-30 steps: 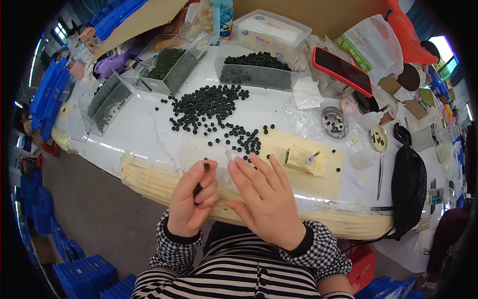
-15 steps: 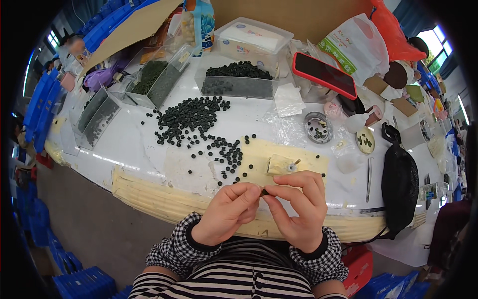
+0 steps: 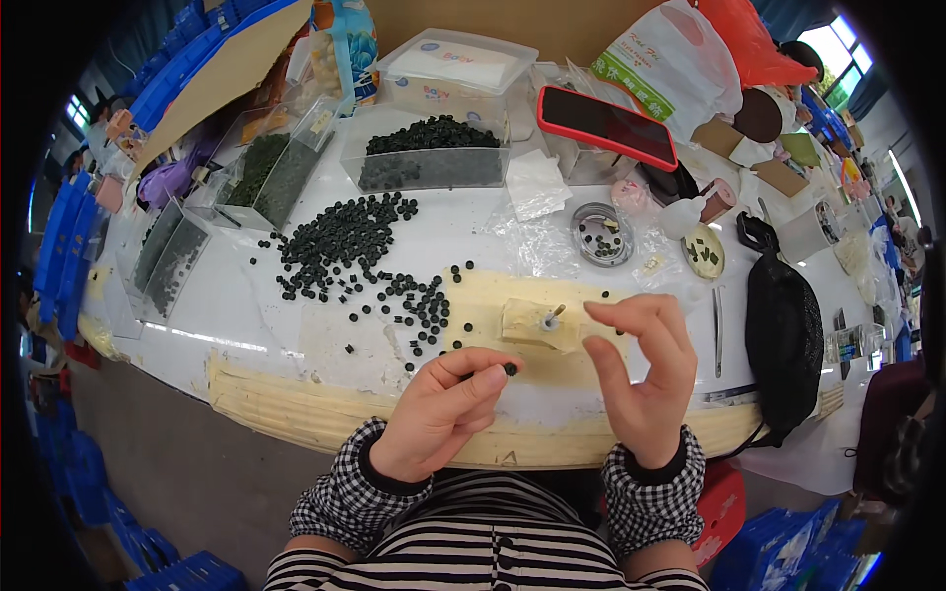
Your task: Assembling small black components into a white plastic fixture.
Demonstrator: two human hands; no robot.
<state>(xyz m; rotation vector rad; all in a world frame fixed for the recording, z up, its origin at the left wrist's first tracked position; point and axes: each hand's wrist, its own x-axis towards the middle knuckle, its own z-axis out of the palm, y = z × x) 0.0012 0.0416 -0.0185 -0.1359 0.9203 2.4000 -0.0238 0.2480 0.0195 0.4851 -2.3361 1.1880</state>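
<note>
Between the thumb and forefinger of my left hand (image 3: 439,410) is a small black round part (image 3: 510,369). My right hand (image 3: 645,379) is held apart to the right, thumb and forefinger spread with nothing visible between them. Just beyond the hands, a block wrapped in yellowish tape (image 3: 532,323) sits on a yellow taped patch, a small peg (image 3: 556,313) sticking up from it. A loose heap of black round parts (image 3: 340,241) spreads over the white table to the left, trailing toward my left hand.
Behind the heap stand a clear bin of black parts (image 3: 429,177) and another divided bin (image 3: 266,182). A red-cased phone (image 3: 607,128) rests on a box. Tweezers (image 3: 717,335), a round clear dish (image 3: 602,258) and a black mesh pouch (image 3: 783,345) lie right. The padded table edge (image 3: 296,404) curves in front.
My right hand has let go of the small black part and moved right, its fingers opening. My left hand keeps the part. The whole view has shifted slightly.
</note>
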